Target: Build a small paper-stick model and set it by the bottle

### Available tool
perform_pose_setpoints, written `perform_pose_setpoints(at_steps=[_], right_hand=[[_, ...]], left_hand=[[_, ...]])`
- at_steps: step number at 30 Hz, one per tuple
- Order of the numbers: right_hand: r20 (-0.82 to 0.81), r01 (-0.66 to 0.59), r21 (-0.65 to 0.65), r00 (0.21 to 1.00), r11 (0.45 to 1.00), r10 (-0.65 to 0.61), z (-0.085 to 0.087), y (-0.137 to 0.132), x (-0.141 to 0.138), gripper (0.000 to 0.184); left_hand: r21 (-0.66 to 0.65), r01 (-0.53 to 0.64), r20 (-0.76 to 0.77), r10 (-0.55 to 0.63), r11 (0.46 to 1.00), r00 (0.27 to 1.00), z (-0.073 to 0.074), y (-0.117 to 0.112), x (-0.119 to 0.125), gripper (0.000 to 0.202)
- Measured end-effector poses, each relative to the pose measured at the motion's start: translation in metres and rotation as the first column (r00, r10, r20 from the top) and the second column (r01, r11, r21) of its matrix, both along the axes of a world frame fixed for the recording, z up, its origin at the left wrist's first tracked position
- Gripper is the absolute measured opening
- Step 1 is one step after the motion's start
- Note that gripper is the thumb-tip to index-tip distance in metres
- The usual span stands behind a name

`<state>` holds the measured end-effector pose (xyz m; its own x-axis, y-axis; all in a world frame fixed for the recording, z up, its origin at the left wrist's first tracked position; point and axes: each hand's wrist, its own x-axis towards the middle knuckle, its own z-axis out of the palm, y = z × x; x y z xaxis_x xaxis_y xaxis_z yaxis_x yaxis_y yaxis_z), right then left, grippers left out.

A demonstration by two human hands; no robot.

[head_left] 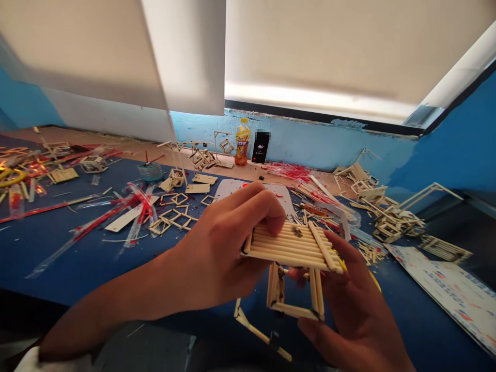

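Observation:
Above the front of the blue table I hold a wooden stick model between both hands. Its flat panel (287,251) is a row of sticks side by side, with one stick laid across the right end and a dark smudge on top. My left hand (220,248) grips the panel's left end, fingers curled over the top. Under the panel is a boxy stick frame (298,311) with dark marks at its corners. My right hand (356,299) closes round the right side of the model. Below hangs a thin bent stick arm (256,330); how it joins is hidden.
On the table (93,258) lie red-and-clear plastic wrappers (135,206), small stick squares (178,214) and loose short sticks (372,253). More stick models (399,219) are heaped at right. A drink bottle (242,144) and a phone (261,148) stand by the wall.

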<state>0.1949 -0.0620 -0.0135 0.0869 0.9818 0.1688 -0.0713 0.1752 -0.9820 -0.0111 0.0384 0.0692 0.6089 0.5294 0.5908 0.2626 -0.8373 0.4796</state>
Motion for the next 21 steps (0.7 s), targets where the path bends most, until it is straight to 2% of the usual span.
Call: perform_pose_setpoints(at_steps=[4,8,13,18,21], right_hand=[[-0.019,-0.024,0.040,1.000,0.999,0.025,0.000,-0.001,-0.003,0.086],[0.044,-0.059,0.129,0.998,0.990,0.054,0.001,-0.001,-0.007,0.086],[-0.004,-0.013,0.118,1.000,0.993,0.014,-0.002,0.001,-0.009,0.082],[0.052,-0.086,0.251,0.996,0.964,0.075,-0.003,0.007,-0.007,0.084],[0.097,-0.117,0.206,0.990,0.972,0.099,0.001,0.010,-0.007,0.081]], left_hand=[[0.059,-0.005,0.017,0.004,0.998,1.000,0.000,0.006,-0.002,0.036],[0.065,-0.012,0.002,0.012,0.998,1.000,0.001,0.007,-0.002,0.039],[0.076,-0.002,0.002,0.002,0.997,1.000,0.004,0.006,-0.002,0.037],[0.064,-0.016,-0.007,0.017,0.998,1.000,0.005,0.004,-0.001,0.043],[0.073,0.001,-0.011,-0.001,0.997,1.000,0.008,0.004,-0.001,0.042]])
